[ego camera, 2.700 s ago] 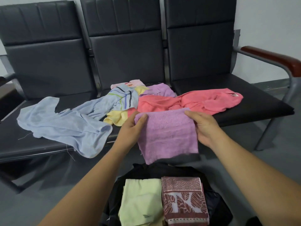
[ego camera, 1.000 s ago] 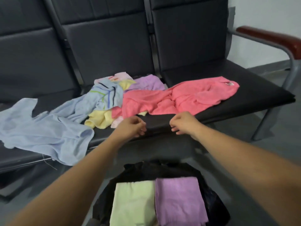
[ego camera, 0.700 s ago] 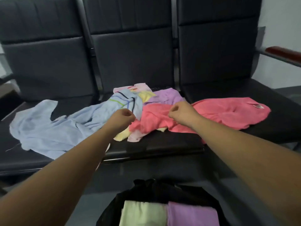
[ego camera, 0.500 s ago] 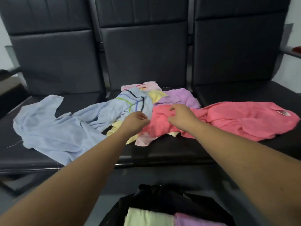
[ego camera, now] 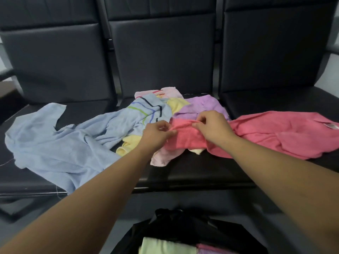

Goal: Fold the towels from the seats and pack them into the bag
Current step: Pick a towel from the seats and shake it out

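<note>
Coral towel [ego camera: 275, 136] caught in a two-handed grip: the left hand [ego camera: 156, 134] and right hand [ego camera: 212, 129], close together, each pinch its raised near edge between thumb and fingers over the middle seat [ego camera: 192, 171]. Its bulk trails right. A blue towel [ego camera: 60, 143], yellow towel [ego camera: 177, 105], purple towel [ego camera: 201, 105] and pale pink towel [ego camera: 161, 158] lie heaped against it. Below stands the black bag [ego camera: 183, 228], a folded green towel [ego camera: 165, 248] inside.

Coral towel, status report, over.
Pinching coral towel edge: left hand, right hand. Unfolded on seat, overlapping pale pink towel. Below, bag holds folded towels.
</note>
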